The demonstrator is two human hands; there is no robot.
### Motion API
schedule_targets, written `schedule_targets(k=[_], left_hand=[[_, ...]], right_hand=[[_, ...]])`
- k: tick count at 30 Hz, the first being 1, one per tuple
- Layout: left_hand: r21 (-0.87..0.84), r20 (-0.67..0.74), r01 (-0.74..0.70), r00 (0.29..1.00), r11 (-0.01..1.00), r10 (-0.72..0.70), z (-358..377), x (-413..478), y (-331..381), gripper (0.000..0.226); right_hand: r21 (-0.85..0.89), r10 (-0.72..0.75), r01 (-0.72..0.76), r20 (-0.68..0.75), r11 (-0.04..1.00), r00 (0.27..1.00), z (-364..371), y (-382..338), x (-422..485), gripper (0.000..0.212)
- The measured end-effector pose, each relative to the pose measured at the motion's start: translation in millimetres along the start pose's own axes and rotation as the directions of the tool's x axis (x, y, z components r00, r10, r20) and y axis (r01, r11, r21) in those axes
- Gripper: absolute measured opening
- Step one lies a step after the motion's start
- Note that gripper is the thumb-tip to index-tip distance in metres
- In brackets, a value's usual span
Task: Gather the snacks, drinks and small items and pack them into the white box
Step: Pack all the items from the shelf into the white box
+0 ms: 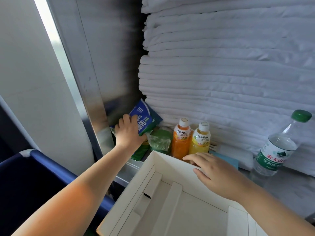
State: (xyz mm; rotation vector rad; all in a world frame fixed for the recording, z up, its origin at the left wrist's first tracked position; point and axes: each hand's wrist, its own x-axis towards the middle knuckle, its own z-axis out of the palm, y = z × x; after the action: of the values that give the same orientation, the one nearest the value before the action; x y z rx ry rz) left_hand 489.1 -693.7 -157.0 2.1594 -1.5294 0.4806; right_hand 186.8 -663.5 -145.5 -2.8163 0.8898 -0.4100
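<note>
1. Left hand (129,133) gripped a blue packet (144,119), which leaned tilted beyond the far left corner of the white box (170,166).
2. The right hand (214,171) lay unclenched, fingers loosely straight, on the box's far rim, holding nothing.
3. The box sat open on a metal shelf (126,174), with its left corner close to the shelf's front edge.
4. Just behind the box's far wall stood an orange bottle (181,140) and a yellow bottle (201,138), touching each other.
5. A green wrapped item (160,140) lay left of the bottles, and a green packet (140,152) lay under the left hand.
6. A water bottle (276,147) stood well to the right of the box.
7. Folded white linen (221,65) rose in a tall stack behind everything, while a metal panel (88,82) closed the left side.
8. A blue rail (56,167) ran below and left of the box.
</note>
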Motion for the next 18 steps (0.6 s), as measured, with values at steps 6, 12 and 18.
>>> schedule_targets(k=[6,12,18], left_hand=[[-0.031,-0.107,-0.011,0.994,0.999,0.008,-60.0,-0.1,8.6,0.074],[-0.431,0.106,-0.023,0.991,0.902,0.076,-113.5,-46.8,29.9,0.071],[-0.438,0.227,-0.192,0.922,0.879,0.314,-119.0,-119.4,50.3,0.072]], right_hand=[[0.0,0.011,-0.011,-0.031,1.0,0.999,-0.7,0.4,-2.4,0.038],[0.143,0.1,-0.077,-0.163,0.987,0.981,-11.3,-2.9,-5.9,0.049],[0.611,0.267,-0.022,-0.313,0.791,0.911,-22.3,-10.1,-16.5,0.036]])
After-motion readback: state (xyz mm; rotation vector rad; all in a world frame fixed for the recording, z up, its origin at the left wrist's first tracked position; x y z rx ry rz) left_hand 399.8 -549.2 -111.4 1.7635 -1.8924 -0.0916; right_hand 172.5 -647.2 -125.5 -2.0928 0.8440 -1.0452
